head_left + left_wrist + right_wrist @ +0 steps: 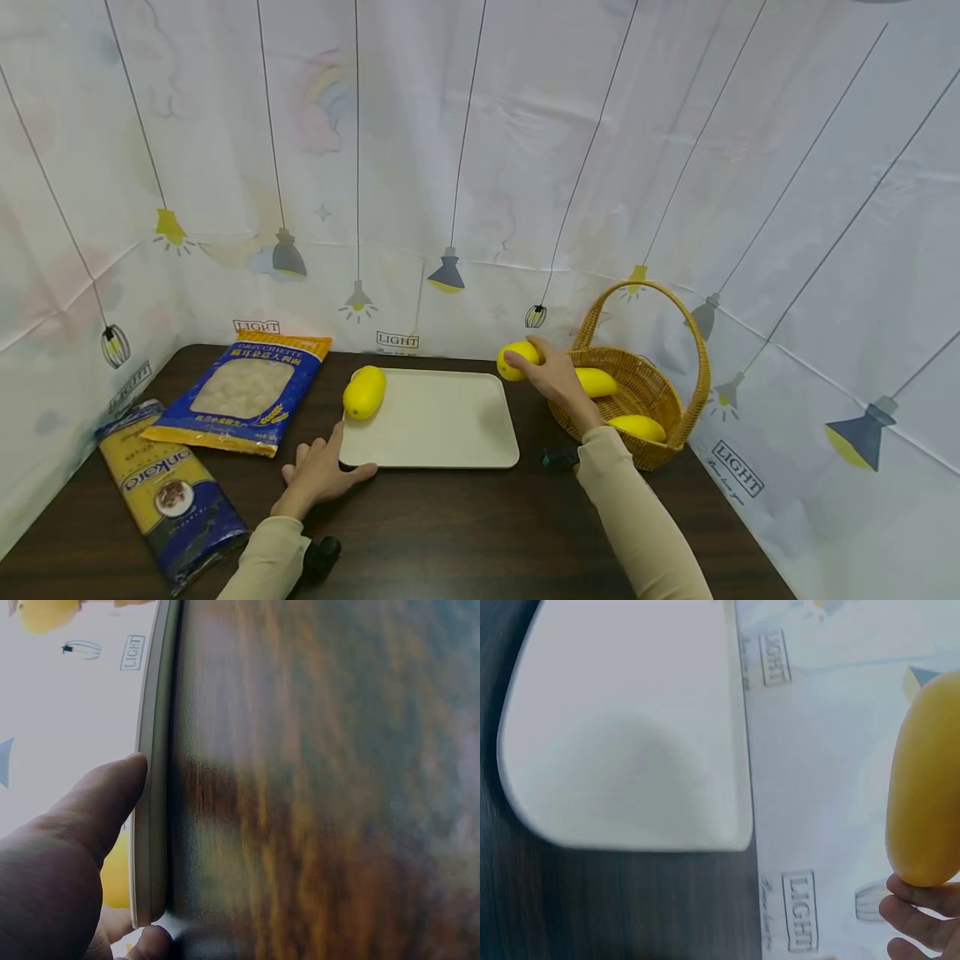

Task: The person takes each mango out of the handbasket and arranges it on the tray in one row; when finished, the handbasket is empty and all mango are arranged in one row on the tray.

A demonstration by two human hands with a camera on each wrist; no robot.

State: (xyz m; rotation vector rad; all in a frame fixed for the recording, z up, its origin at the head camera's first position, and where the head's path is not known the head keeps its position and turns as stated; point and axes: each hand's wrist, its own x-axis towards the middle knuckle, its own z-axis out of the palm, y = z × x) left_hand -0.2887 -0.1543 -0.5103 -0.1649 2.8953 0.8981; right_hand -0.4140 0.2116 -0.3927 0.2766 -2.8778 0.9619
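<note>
A yellow mango [517, 360] is pinched in my right hand [558, 379], held up between the tray's right end and the wicker basket [695, 417]. The right wrist view shows this mango [928, 787] with fingertips at its lower end. My left hand [318, 472] touches the front left corner of the cream tray [442, 421], fingers spread. In the left wrist view its thumb [112, 787] lies against the tray's rim [156, 735]. Another mango [365, 392] lies on the tray's left end. Inside the basket are two more yellow fruits [637, 427], partly hidden by the right arm and basket wall.
A blue pasta bag [243, 392] and a yellow and blue packet [172, 500] lie at the left of the dark wooden table [450, 533]. The basket's tall handle [701, 358] arches up at the right. A printed curtain [465, 167] hangs behind the table.
</note>
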